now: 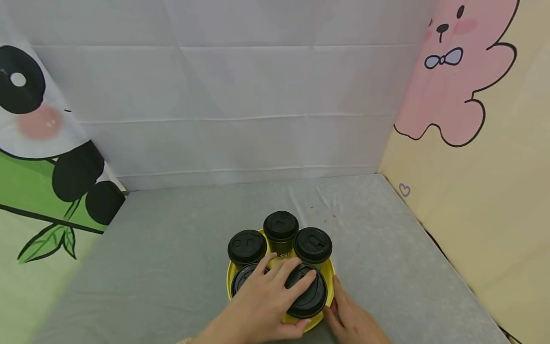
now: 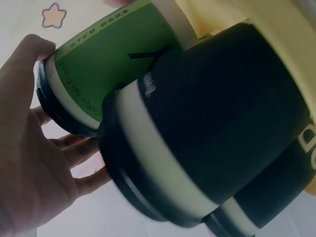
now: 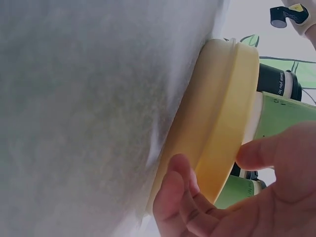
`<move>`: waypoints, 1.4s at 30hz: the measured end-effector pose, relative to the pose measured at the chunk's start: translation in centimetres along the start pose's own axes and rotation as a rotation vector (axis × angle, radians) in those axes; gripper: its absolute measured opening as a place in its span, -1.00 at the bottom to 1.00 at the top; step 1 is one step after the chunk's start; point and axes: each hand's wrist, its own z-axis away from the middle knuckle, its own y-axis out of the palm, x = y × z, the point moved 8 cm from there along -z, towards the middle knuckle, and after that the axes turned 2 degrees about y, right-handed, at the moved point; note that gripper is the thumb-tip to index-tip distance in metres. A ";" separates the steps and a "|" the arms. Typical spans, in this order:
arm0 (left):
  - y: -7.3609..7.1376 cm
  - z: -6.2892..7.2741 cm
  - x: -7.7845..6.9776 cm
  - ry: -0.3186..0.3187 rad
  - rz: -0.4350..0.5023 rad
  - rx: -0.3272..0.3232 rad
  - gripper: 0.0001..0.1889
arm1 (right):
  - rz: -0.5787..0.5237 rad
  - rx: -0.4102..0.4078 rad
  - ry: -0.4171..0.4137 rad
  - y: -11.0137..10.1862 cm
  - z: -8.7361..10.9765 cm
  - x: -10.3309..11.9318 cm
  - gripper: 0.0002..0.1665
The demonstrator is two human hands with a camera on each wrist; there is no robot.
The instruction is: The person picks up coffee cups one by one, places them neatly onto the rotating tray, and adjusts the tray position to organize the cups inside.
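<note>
A round yellow tray (image 1: 330, 279) stands on the grey table and bears several paper cups with black lids. My left hand (image 1: 262, 303) grips a green cup (image 2: 113, 59) around its black lid (image 1: 310, 298), thumb on one side and fingers on the other, at the tray's front right. At the tray's right edge, my right hand (image 1: 354, 317) holds the rim; in the right wrist view its thumb is on the rim and its fingers curl against the outer wall. A dark cup (image 2: 212, 118) stands close beside the held one.
Three more lidded cups stand at the tray's back (image 1: 281, 225), left (image 1: 247, 247) and right (image 1: 312, 245); another lid (image 1: 240, 277) shows partly behind my left hand. Grey cloth (image 1: 172, 248) covers the table. A white sheet (image 1: 240, 95) and printed walls enclose it.
</note>
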 end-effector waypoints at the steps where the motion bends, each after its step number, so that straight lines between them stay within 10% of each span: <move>1: 0.2 0.1 0.0 0.008 -0.010 0.003 -0.29 | -0.003 0.008 0.001 0.1 0.0 0.0 -0.06; 22: 3.7 1.0 0.1 -0.005 -0.104 0.149 -0.25 | -0.022 0.000 -0.023 0.5 0.0 0.5 -0.03; 42: 4.4 1.5 0.8 -0.065 -0.120 0.161 -0.25 | -0.012 0.011 0.018 0.6 -0.4 0.3 0.01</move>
